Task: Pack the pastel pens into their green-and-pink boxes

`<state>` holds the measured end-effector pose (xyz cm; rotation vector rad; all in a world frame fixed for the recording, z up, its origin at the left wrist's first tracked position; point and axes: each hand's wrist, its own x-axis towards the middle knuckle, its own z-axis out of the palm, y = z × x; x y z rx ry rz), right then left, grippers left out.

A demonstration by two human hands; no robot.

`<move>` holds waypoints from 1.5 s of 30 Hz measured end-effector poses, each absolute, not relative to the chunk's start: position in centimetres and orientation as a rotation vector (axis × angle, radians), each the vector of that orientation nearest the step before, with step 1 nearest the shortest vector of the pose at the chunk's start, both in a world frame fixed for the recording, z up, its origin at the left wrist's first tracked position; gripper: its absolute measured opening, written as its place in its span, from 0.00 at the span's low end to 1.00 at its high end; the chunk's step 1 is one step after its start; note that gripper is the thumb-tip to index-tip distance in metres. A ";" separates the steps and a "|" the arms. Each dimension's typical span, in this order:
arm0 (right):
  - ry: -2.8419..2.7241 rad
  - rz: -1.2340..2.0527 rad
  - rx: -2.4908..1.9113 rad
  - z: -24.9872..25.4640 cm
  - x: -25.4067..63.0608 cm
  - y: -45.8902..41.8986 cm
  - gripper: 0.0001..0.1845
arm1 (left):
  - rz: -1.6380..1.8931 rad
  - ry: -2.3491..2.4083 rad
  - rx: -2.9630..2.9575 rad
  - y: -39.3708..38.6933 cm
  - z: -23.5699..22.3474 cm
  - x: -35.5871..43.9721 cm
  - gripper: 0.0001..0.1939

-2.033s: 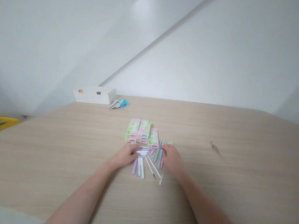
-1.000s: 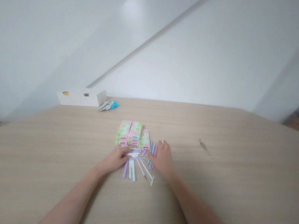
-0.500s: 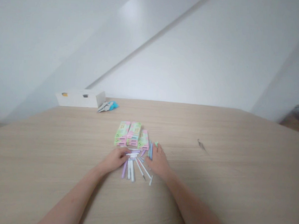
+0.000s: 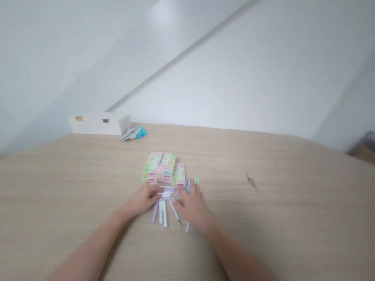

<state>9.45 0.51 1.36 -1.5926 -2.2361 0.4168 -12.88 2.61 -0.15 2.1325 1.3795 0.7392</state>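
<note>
Loose slim pens lie in a pile on the wooden table, with several white pens [image 4: 164, 215] and a purple pen [image 4: 155, 212] fanned toward me. At the pile's left end rests my left hand [image 4: 144, 199], its thumb and forefinger apart and touching the pens. My right hand [image 4: 192, 205] is open over the right side of the pile, fingers spread, covering some pens. Blue pens [image 4: 188, 184] and a light green piece [image 4: 196, 181] show by its fingertips. Just behind the pile stand stacked pink and green boxes [image 4: 166, 166] marked with a 5.
A long white box [image 4: 95, 125] stands at the back left of the table [image 4: 280, 229]. Beside it lies a crumpled grey and blue item [image 4: 136, 133]. A small dark thin object [image 4: 250, 180] lies to the right. A white wall [image 4: 228, 84] rises behind.
My right hand has moved left onto the pile, now covering pens that showed before. My left hand stays at the pile's left end.
</note>
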 end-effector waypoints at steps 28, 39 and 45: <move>-2.267 0.354 -1.603 0.9 9.7 0.8 0.30 | 0.751 1.357 2.071 1.7 1.3 -11.8 0.20; -2.282 0.346 -1.568 1.0 9.7 0.5 0.30 | 0.701 1.259 2.082 2.7 -0.4 -12.4 0.24; -2.294 0.322 -1.553 0.9 9.7 0.3 0.27 | 0.634 1.174 2.069 3.0 -1.1 -12.7 0.25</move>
